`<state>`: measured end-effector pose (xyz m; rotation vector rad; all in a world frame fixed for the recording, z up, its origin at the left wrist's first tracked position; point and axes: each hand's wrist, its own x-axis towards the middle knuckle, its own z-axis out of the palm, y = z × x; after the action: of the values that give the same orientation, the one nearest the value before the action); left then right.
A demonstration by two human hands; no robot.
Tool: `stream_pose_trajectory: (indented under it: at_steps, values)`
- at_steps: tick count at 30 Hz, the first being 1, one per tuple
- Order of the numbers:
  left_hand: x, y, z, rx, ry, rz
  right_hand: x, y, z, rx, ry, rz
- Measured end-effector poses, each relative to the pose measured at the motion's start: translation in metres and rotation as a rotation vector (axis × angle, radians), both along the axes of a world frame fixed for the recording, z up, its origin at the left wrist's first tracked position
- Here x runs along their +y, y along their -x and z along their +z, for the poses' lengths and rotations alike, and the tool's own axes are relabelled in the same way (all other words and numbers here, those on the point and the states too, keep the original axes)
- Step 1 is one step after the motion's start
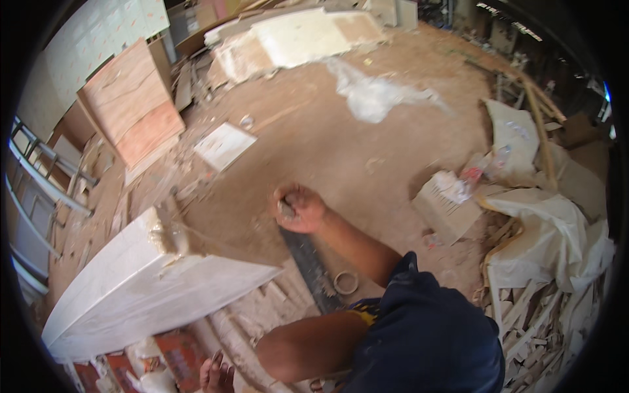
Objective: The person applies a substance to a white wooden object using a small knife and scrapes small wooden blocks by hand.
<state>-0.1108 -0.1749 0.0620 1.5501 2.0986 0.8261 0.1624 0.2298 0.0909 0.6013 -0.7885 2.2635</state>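
My right hand point(305, 211) is stretched out over the dusty floor, its fingers curled round a small greyish lump point(286, 209) whose kind I cannot make out. Below that hand a long dark board point(303, 262) lies on the floor, with a tan ring like a tape roll point(346, 282) beside it. My left hand point(216, 378) shows only in part at the lower edge, fingers bent; what they hold, if anything, is too unclear to name. To its upper left stands a large white wedge-shaped panel piece point(137, 288), with a yellowish glossy smear at its peak.
A wooden panel point(134, 108) leans at the far left, near a metal ladder point(49, 170). A small white board point(225, 145) and crumpled clear plastic sheet point(377, 98) lie on the floor. On the right are a cardboard piece point(445, 209), white sheeting point(557, 229) and scrap strips point(550, 340).
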Motion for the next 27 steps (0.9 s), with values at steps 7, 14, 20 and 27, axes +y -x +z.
stream_pose_trajectory:
  at_steps: [7, 14, 20, 27]
  values:
    - [-0.017, -0.002, -0.003, -0.725, -0.182, 0.268, -0.034, -0.096, -0.056, -0.577, 0.030, -0.202]
    - [-0.041, -0.015, -0.013, -0.498, -0.234, 0.268, -0.065, -0.156, -0.134, -1.421, 0.083, -0.016]
    - [-0.082, -0.014, -0.066, -1.171, -0.523, 0.802, -0.112, -0.038, -0.138, -1.451, -0.293, 0.417]
    - [-0.116, -0.030, -0.092, -1.412, -0.642, 1.103, -0.223, 0.133, -0.179, -1.217, -0.990, 0.393]
